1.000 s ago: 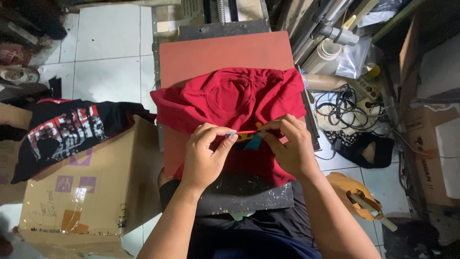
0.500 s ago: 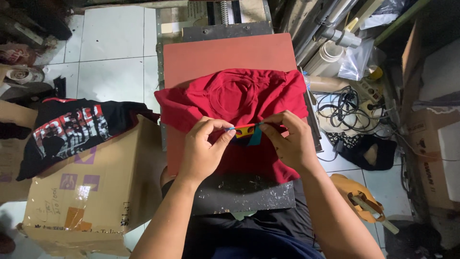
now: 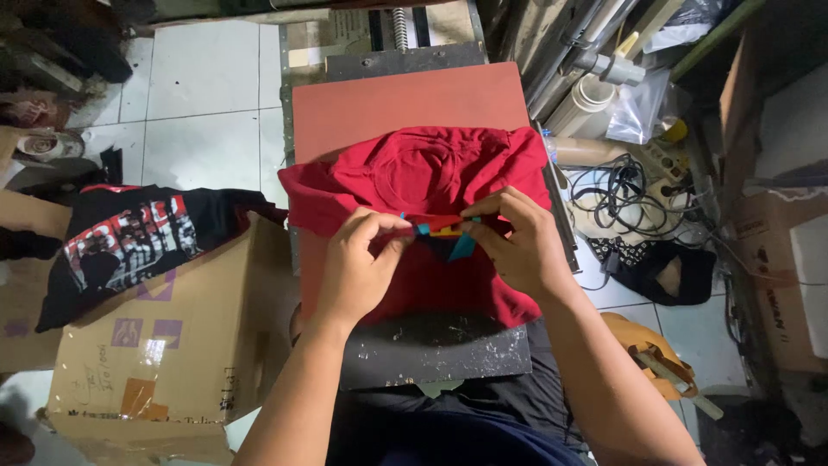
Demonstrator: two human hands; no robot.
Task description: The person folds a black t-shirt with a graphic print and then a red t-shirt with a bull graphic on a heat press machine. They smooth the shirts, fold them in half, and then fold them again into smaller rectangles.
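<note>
A: What are the hands doing, centre of the frame?
B: Both pinch at the neckline of a red t-shirt [image 3: 423,177] that lies on the reddish-brown pad [image 3: 405,99] of a heat press, upper middle. The left hand [image 3: 358,263] has thumb and forefinger closed on the collar edge; the right hand [image 3: 517,242] pinches a small teal label [image 3: 461,248] at the same spot. The fingertips of the two hands are just beside each other

A: Any containers?
B: A cardboard box [image 3: 164,354] at the lower left, its flaps shut so I cannot tell what is inside; a black printed t-shirt [image 3: 129,242] drapes over its top. Another cardboard box [image 3: 789,276] stands at the right edge, contents hidden

A: And beside the press?
B: To the right, a tangle of black cables [image 3: 621,194] on the floor, with white tubes [image 3: 591,95] above them
</note>
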